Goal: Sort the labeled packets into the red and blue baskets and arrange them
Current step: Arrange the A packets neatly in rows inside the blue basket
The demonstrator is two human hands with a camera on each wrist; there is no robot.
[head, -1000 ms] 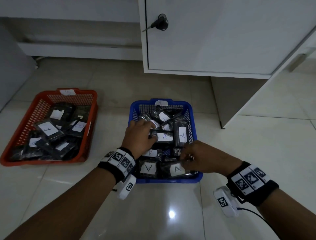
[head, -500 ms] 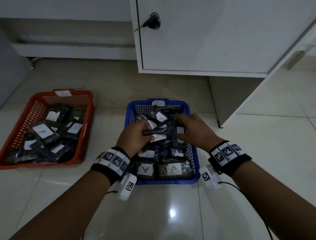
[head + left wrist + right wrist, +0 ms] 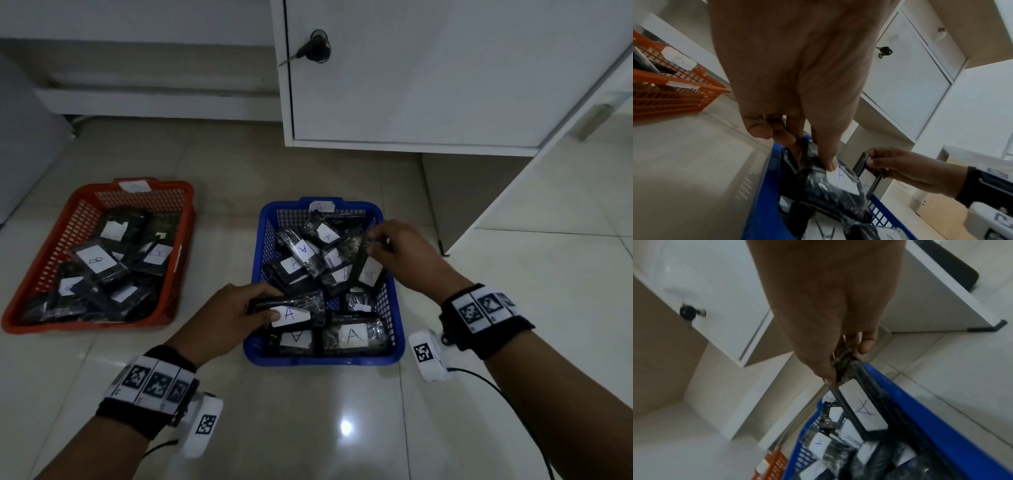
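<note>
**Blue basket: tidying the A packets**

Blue plastic mesh basket [image 3: 322, 356] sits on the tiled floor [image 3: 308, 428] w/ a pile of black, glossy, crinkly-wrapped packets, each w/ a white paper label marked A. Red basket [image 3: 102, 323] is well apart to the left, holding similar packets; the legible labels read B.

My left hand [image 3: 222, 317] grips one flat packet [image 3: 291, 308] at the basket's near-left, thumb pressed on its label, fingers curled underneath. My right hand [image 3: 407, 257] pinches the top edge of another packet [image 3: 368, 270] by the right wall, holding it upright on its long edge, label facing in.

I reckon sorting looks mostly done; I'm in the arranging step for the blue side. Two packets already lie flat and side by side along the near wall; the far half is a jumble.

Next move, imo: lay the left packet flat into a row behind those two, then seat the right one beside it, label up. Wrap looks slippery, so I'd keep the grip on edges, not the film.
</note>
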